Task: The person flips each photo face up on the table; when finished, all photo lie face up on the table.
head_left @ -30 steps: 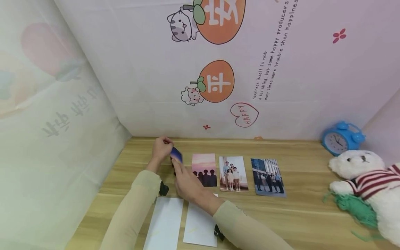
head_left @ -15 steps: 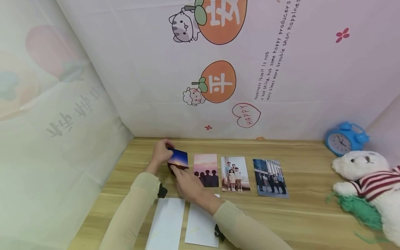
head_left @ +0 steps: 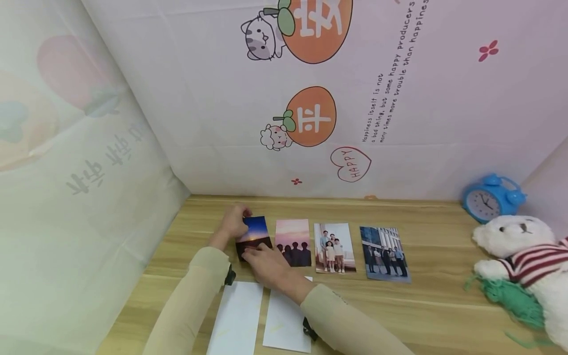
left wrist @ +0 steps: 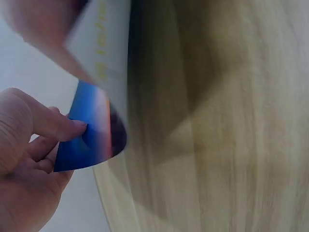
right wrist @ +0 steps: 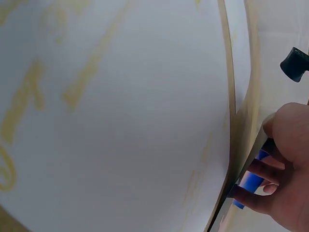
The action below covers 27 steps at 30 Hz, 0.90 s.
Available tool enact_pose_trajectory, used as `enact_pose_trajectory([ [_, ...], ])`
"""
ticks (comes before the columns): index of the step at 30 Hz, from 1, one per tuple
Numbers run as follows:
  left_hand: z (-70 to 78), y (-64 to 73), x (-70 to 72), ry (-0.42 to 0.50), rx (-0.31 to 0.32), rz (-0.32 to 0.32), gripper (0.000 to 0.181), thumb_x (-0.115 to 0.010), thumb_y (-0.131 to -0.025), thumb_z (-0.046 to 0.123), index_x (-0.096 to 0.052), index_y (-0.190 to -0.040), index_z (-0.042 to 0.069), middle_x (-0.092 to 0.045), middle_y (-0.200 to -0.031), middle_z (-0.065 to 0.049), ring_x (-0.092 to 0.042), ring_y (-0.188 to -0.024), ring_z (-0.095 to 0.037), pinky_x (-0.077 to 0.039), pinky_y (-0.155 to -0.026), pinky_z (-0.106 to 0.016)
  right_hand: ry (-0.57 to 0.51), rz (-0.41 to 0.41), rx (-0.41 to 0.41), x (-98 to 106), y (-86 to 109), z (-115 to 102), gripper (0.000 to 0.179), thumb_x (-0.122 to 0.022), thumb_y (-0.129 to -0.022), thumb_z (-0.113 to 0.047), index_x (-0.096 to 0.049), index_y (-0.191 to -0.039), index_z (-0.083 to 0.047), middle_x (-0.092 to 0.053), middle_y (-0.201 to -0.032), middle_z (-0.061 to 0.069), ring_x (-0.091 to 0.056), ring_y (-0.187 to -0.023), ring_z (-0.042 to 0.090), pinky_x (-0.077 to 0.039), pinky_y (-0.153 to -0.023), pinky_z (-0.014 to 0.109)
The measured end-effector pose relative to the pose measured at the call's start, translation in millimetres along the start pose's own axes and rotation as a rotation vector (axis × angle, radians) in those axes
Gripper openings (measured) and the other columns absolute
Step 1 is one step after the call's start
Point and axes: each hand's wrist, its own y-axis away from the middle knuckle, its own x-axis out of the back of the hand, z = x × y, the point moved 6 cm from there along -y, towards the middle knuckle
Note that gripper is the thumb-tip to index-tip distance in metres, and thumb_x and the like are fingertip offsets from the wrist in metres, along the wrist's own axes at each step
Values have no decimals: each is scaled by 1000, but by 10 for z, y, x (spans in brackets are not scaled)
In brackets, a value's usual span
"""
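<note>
Sunset photo (head_left: 256, 228): bowed, pinched in grip of left hand (head_left: 233, 223) at blue end and right hand (head_left: 268, 265) at dark end, just beside silhouette photo (head_left: 293, 235).

Rectangular glossy photo print of a sunset sky (head_left: 255, 229), thin and flexible. Face: deep blue at the far end, paling to a narrow orange-yellow glow, then dark maroon to near-black at the near end. Back white with yellow lettering, too blurred to read. Sheet bowed, not flat; left wrist view shows a pronounced curve. Left hand (head_left: 233, 221) pinches the blue end, right hand (head_left: 267, 265) grips the dark near end. Position: over the wooden bench (head_left: 435, 246), just left of the pink-sky silhouette photo (head_left: 293, 241). Contact with bench: cannot tell.
</note>
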Motion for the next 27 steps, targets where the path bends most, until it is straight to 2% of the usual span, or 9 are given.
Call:
enact_pose_trajectory([
  [3,13,-6,-48,-30,16,-19,47,-58,-72,-14,-68,-117,-2,-73,-120,-20,-68,-112,-36,-56,-100,-49,64,-12,27,-46,3,-2,36,-59,-104,-22,-65,-139,-28,-61,-151,-12,-58,-133,16,-54,-107,51],
  [7,54,-28,-60,-32,24,-16,51,-55,-74,-15,-70,-120,1,-73,-125,-19,-68,-115,-34,-55,-101,-48,123,-30,50,-69,5,7,34,-61,-103,-25,-67,-137,-27,-61,-151,-8,-58,-134,17,-54,-108,50],
  [12,102,-50,-64,-71,-13,-4,52,-55,-73,-14,-72,-120,1,-74,-124,-18,-67,-113,-33,-56,-101,-48,103,-44,61,-57,11,11,37,-55,-106,-36,-65,-140,-26,-58,-154,-5,-55,-138,19,-51,-110,48],
  [17,92,-45,-114,-156,-33,-35,51,-61,-75,-6,-71,-125,3,-72,-129,-16,-65,-117,-35,-53,-105,-51,90,-73,62,-60,16,-1,43,-47,-107,-42,-61,-145,-26,-54,-158,-5,-52,-143,19,-49,-114,47],
  [23,79,-24,-178,-215,-8,-77,47,-62,-88,7,-69,-135,10,-63,-146,-16,-48,-142,-42,-36,-118,-63,94,-108,71,-88,15,-10,47,-45,-108,-43,-56,-150,-26,-49,-162,-4,-47,-149,18,-45,-119,46],
  [27,90,-9,-217,-228,-5,-95,45,-58,-95,14,-65,-140,11,-58,-152,-16,-40,-147,-43,-31,-119,-67,44,-123,53,-106,9,2,49,-43,-109,-44,-53,-153,-26,-45,-165,-4,-43,-152,19,-41,-123,46],
])
